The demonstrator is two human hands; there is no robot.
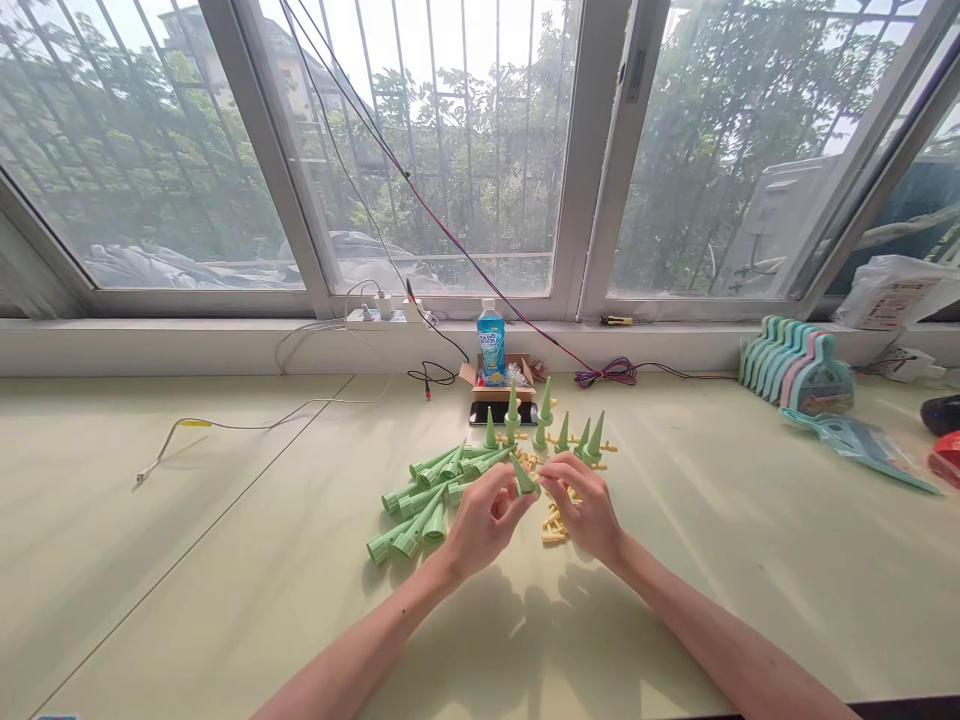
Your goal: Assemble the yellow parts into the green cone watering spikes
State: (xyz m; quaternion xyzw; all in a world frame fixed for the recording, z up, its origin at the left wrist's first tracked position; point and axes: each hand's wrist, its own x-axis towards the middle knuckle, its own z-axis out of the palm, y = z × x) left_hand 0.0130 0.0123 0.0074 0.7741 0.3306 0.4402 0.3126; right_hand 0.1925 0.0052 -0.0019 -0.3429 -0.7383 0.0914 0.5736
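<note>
My left hand [486,512] is closed around a green plastic cone [523,478], whose tip points up and to the left. My right hand [590,508] meets it at the cone's base, thumb and fingertips pinched on a small yellow plastic piece mostly hidden by the fingers. Left of my hands lies a pile of green cones with ribbed bases [414,503]. Beyond them several green cones stand upright, such as one at the right [595,440], with yellow pegs sticking out of their sides. Loose yellow pegs [553,528] lie on the table beneath my right hand.
A phone [491,413] lies behind the cones, near a small cardboard box [517,391] and a blue-labelled bottle [491,342]. Coiled cable [607,373] and a power strip [386,314] are by the window. Pastel paddle-shaped items [799,368] stand at the right.
</note>
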